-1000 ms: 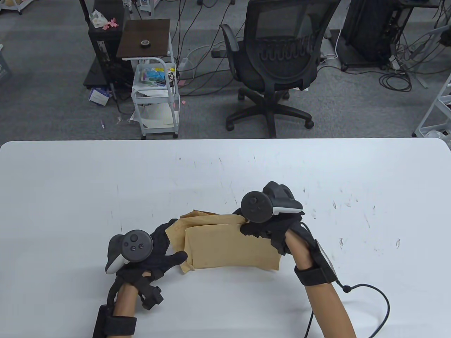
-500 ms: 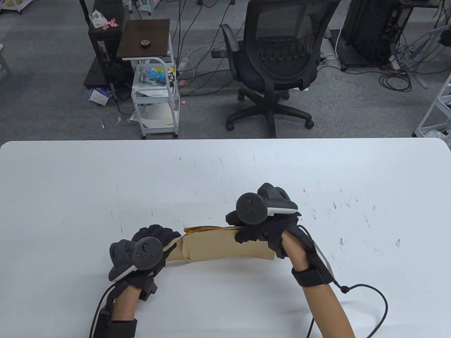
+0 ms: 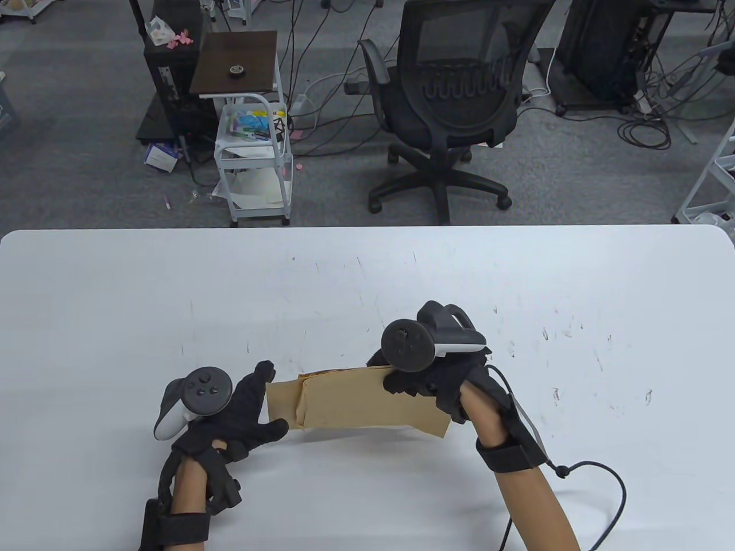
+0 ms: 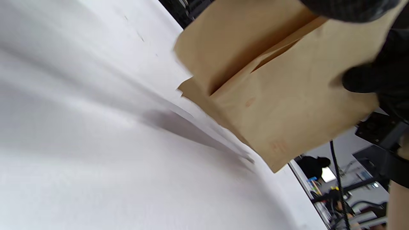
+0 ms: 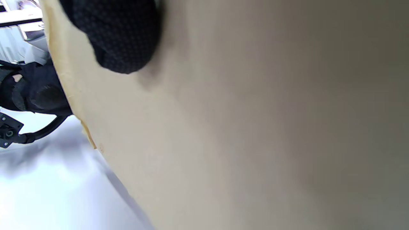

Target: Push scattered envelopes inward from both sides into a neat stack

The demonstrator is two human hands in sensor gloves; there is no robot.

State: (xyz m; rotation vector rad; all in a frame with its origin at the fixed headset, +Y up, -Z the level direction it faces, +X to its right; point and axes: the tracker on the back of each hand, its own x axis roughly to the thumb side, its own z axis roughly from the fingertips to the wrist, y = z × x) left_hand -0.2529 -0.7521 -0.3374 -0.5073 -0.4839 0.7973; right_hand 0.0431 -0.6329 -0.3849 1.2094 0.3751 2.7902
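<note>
Your left hand point(image 3: 244, 410) lies spread, fingers and thumb apart, palm turned toward the left end of the brown kraft envelopes point(image 3: 356, 402). It is touching or just short of that end; the table view does not settle which. It holds nothing.

The envelopes sit near the front edge of the white counter point(image 3: 115, 321), a little left of its middle, gathered into one bundle that is tipped up on its long edge, not lying flat. In the left wrist view the envelopes point(image 4: 271, 95) show a separate layer jutting out at the left end, so the stack is not yet square.

Expect them to be light, thin and slick against each other and on the smooth counter; they will probably bow or fan if you squeeze the middle. Press on the short ends with flat palms and keep the bottom edges down on the counter, so the sheets slide into line.

Your right hand point(image 3: 428, 379) grips the upper right part of the bundle, fingers curled over its top edge; the right wrist view shows a fingertip point(image 5: 123, 38) pressed on the paper face.
</note>
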